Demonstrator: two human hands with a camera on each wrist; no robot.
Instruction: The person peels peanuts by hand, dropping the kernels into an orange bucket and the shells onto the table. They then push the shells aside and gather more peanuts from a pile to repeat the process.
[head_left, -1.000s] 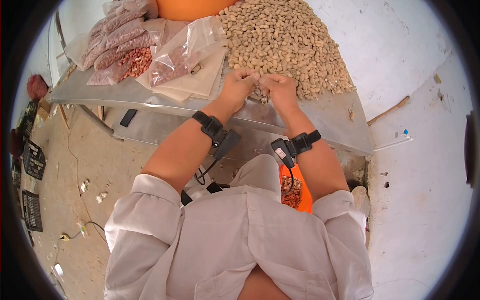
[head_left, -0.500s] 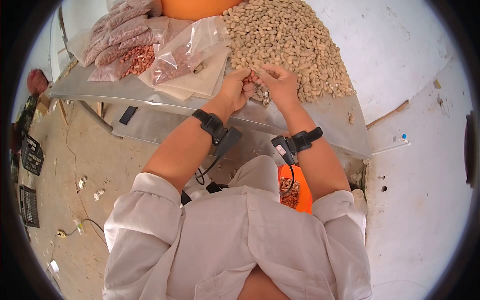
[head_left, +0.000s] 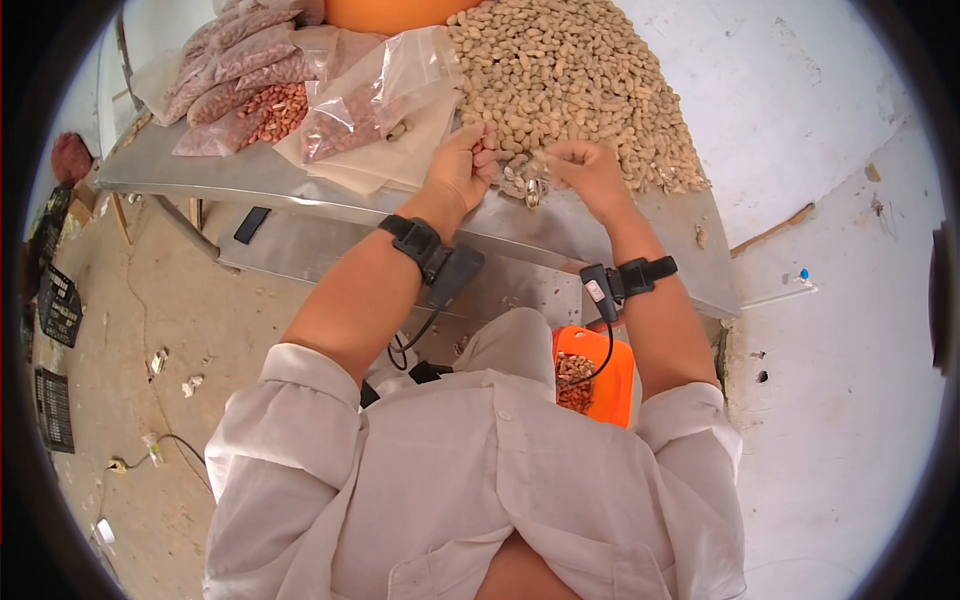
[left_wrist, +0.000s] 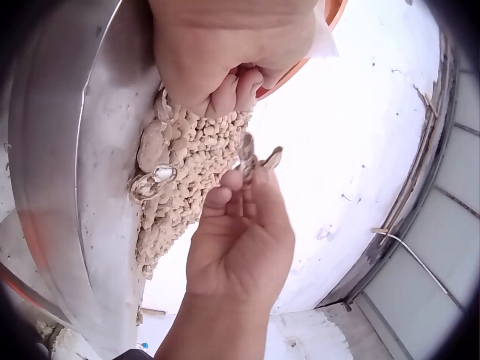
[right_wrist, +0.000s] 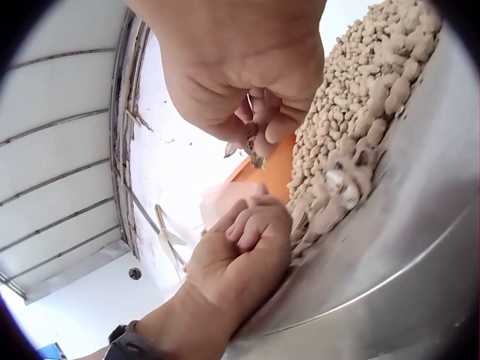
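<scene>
My left hand is held above the table's near edge with its fingers curled into the palm. Reddish peanut kernels showed at these fingers half a second ago; the curled fingers now hide what is inside. To its right, my right hand pinches split peanut shell pieces between thumb and fingertips. The hands are apart. Behind them spreads a large heap of unshelled peanuts. Between the hands, at the heap's near edge, lie several opened shells, one with its pale inside showing.
Left on the metal table are stacked bags of red kernels, loose red kernels and a clear bag. An orange basin stands at the back. Below, by my leg, is an orange container. A white wall rises at right.
The hands were together at the heap with kernels showing at the left fingers. Now they have separated: the right moved rightward with shell pieces, while the left fingers closed into the palm.
</scene>
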